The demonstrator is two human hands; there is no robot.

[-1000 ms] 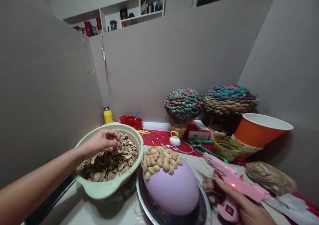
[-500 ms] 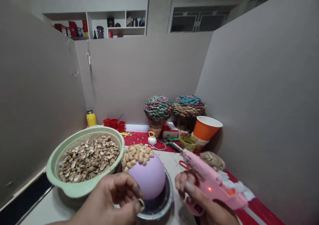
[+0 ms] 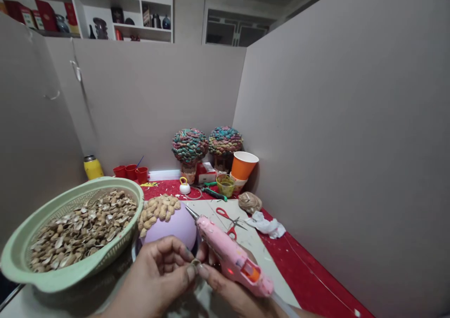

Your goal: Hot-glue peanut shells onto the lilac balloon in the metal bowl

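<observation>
My left hand (image 3: 158, 271) pinches a small piece of peanut shell (image 3: 196, 262) between thumb and fingertips. My right hand (image 3: 228, 287) holds a pink hot glue gun (image 3: 227, 250), its red light lit and its nozzle pointing up and left. The right thumb and a fingertip also touch the shell piece. Just beyond my hands, a lilac balloon (image 3: 172, 231) sits in a metal bowl (image 3: 135, 250), mostly hidden by the balloon and my hands. Peanut shells (image 3: 160, 210) cover the balloon's upper left. A green colander (image 3: 49, 283) full of shell pieces stands at the left.
Red scissors (image 3: 232, 223) lie beyond the glue gun, with a twine ball (image 3: 250, 202) and crumpled tissue (image 3: 266, 224) nearby. Two colourful shell-covered trees (image 3: 190, 146), an orange paper cup (image 3: 243, 167), red cups (image 3: 131, 171) and a yellow bottle (image 3: 93, 167) stand behind. Grey panels (image 3: 316, 135) enclose the table.
My right hand has come left with the glue gun and now meets my left hand at the shell piece. The view has turned right, bringing the scissors into fuller sight.
</observation>
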